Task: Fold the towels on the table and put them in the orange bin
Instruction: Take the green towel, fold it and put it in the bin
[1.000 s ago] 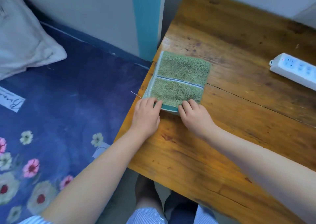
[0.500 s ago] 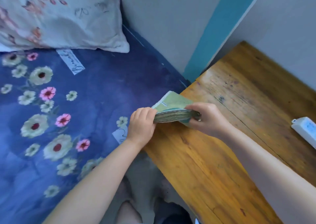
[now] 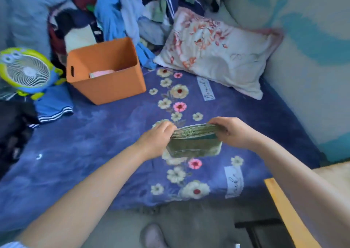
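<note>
While the folded green towel is held in the air over the near part of the blue flowered bed, it has not yet reached the orange bin. The left hand pinches its left end with curled fingers, and the right hand grips its right end, thumb under and fingers over the top; between them the towel hangs as a thick, layered bundle, its stacked edges showing along the top. The bin stands on the bed toward its far left corner, well apart from the towel, beside a small green fan and in front of a heap of clothes. Something pink and folded already lies inside it, likely a towel put away, though I cannot tell for sure. So folding of this towel looks done, and carrying it across and dropping it in is what remains for it. Only a corner of the table shows at lower right, so whether more towels wait there cannot be told. A flowered pillow lies at the bed's far right corner against the wall.
</note>
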{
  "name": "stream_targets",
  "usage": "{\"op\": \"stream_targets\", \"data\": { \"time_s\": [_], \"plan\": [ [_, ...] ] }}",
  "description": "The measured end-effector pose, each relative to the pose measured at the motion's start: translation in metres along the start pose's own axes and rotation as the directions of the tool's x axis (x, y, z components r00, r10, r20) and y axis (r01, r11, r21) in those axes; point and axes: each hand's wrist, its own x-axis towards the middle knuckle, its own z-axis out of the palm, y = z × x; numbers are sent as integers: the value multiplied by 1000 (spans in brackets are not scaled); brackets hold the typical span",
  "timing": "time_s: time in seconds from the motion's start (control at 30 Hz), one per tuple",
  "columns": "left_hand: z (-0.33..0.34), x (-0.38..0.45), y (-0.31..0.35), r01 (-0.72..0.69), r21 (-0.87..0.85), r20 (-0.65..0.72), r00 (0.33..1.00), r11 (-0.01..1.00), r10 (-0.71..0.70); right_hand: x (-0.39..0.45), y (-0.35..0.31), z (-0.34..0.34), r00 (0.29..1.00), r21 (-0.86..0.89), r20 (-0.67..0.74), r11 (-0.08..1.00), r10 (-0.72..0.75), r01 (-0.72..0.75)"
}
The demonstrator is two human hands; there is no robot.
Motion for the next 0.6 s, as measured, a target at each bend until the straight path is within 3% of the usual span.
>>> {"op": "stream_targets", "data": {
  "time_s": [0.27, 0.6],
  "plan": [
    [-77, -55, -142, 182, -236, -121, 969, 954, -215, 119, -120, 38, 969, -54, 30, 968, -244, 245],
    [-150, 11, -261, 330, -398, -242, 863, 856, -445, 269, -179, 25, 948, -111, -61, 946, -314, 306]
  ]
}}
